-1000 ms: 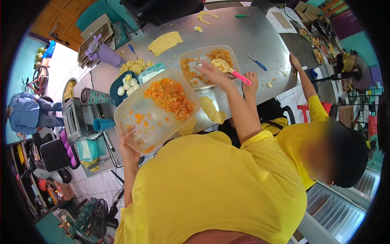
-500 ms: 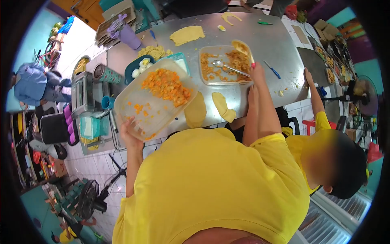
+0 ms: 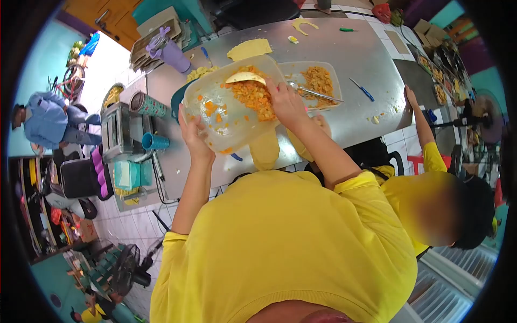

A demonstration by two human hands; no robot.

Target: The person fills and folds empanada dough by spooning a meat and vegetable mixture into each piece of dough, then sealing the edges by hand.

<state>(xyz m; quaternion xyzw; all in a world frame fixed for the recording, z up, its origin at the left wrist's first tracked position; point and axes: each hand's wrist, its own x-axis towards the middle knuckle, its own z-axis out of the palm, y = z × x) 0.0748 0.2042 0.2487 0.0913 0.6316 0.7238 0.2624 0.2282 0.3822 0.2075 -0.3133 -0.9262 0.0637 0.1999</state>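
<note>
My left hand (image 3: 195, 134) grips the lower left edge of a tilted translucent plastic container (image 3: 219, 132). Diced orange filling (image 3: 253, 99) lies mostly in its upper right part. My right hand (image 3: 286, 105) is closed on a pale yellow, curved scoop-like piece (image 3: 245, 77), held over that filling. Just right, and partly covered by the held container, a second plastic container (image 3: 338, 81) holds browner filling (image 3: 318, 81) and a metal spoon (image 3: 323, 96). Flat yellow dough pieces (image 3: 265, 151) lie below on the metal table.
Another person's hand (image 3: 322, 125) shows beneath my right forearm. A person in yellow (image 3: 396, 202) sits at right, one hand on the table edge. A blue-handled tool (image 3: 366, 92), a dough sheet (image 3: 249, 49), a purple tumbler (image 3: 173, 55) and a blue cup (image 3: 155, 141) are around.
My right hand has come left from the second container with the curved piece, now over the orange filling. My left hand has shifted the held container rightward and up, partly over the second one.
</note>
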